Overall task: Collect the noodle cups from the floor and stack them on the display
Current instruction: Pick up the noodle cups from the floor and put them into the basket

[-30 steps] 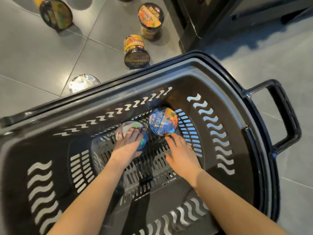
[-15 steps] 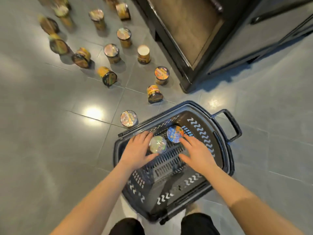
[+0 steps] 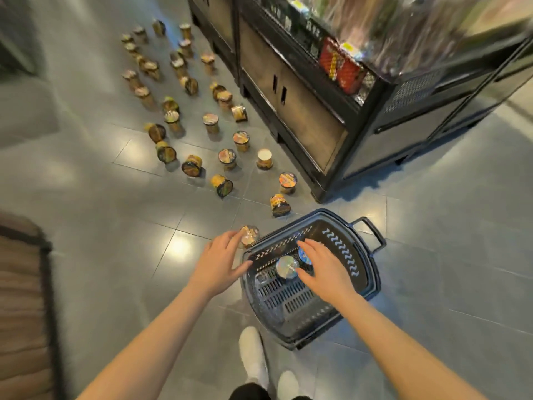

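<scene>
- Lid print on every noodle cup too small or blurred to read; no brand legible
- Two cups upright inside the black basket [image 3: 340, 249], toward its far end: silver-lidded cup [image 3: 287, 267] and blue-lidded cup [image 3: 305, 253], side by side, nearly touching
- One more cup [image 3: 248, 235] standing on the floor [image 3: 86, 226] just outside the basket's far left corner
- Roughly thirty further cups [image 3: 227, 158] scattered over the grey tiles beyond, some upright, some tipped on their sides; exact count not possible, far ones blurred
- Left hand [image 3: 220, 262] spread flat, fingers straight, fingertips at or just short of the floor cup by the corner; gripping nothing
- Right hand [image 3: 324, 268] over the basket, fingers relaxed and splayed above the blue-lidded cup, gripping nothing; contact with the lid impossible to judge
- Dark display cabinet [image 3: 302, 111] at the far right, beside the cups; red packets [image 3: 340, 64] on its shelf, print unreadable
- White shoes [image 3: 253, 350] at the near edge, beside the basket
</scene>
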Demonstrator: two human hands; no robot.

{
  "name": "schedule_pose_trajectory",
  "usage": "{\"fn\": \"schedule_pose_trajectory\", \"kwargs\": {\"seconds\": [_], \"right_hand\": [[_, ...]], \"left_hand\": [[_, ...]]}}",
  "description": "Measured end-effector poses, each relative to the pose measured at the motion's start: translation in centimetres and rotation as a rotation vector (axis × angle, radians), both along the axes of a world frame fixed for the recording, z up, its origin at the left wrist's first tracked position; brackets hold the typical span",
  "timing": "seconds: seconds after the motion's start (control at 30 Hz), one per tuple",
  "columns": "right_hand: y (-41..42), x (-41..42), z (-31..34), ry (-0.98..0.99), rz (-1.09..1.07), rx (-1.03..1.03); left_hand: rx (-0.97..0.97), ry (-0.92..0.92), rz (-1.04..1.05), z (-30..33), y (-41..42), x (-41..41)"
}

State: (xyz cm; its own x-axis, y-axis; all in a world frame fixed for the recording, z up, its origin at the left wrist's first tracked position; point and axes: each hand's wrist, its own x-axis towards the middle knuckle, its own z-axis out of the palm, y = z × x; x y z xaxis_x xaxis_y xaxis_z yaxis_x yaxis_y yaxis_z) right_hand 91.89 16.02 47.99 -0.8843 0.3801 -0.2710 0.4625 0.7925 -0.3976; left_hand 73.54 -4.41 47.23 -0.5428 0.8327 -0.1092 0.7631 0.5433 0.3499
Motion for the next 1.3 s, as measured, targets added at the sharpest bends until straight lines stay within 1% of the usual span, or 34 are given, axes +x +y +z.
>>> {"fn": "schedule_pose_trajectory", "kwargs": {"seconds": [0.1, 0.27, 0.4, 0.5, 0.67, 0.97, 1.13, 1.3], "right_hand": [[-2.0, 0.4, 0.8, 0.009, 0.049, -0.032], [-4.8, 1.4, 0.2, -0.024, 0.093, -0.074], [-7.3, 1.1, 0.5, -0.044, 0.135, -0.094], [-9.5, -0.6, 1.2, -0.025, 0.169, -0.083], [-13.2, -6.4, 1.0, 0.019, 0.151, -0.068], [-20.7, -20.3, 2.3, 0.062, -0.046, -0.089], [-20.7, -25.6, 2.7, 0.066, -0.109, -0.095], [-18.0, -29.8, 1.2, 0.049, -0.173, -0.11]], "left_hand": [[0.004, -0.022, 0.05, 0.1, -3.4, 2.4], [-0.001, -0.046, 0.133, -0.3, -7.9, 6.1], [-0.021, -0.071, 0.171, 0.7, -11.0, 7.0], [-0.021, -0.059, 0.179, 1.4, -13.0, 5.5], [-0.019, -0.055, 0.169, 2.3, -15.7, -1.4], [-0.011, -0.009, 0.055, 4.4, -21.8, -18.7], [0.015, -0.02, 0.0, 4.4, -20.6, -25.5], [0.011, -0.028, -0.076, 2.8, -16.5, -30.2]]}}
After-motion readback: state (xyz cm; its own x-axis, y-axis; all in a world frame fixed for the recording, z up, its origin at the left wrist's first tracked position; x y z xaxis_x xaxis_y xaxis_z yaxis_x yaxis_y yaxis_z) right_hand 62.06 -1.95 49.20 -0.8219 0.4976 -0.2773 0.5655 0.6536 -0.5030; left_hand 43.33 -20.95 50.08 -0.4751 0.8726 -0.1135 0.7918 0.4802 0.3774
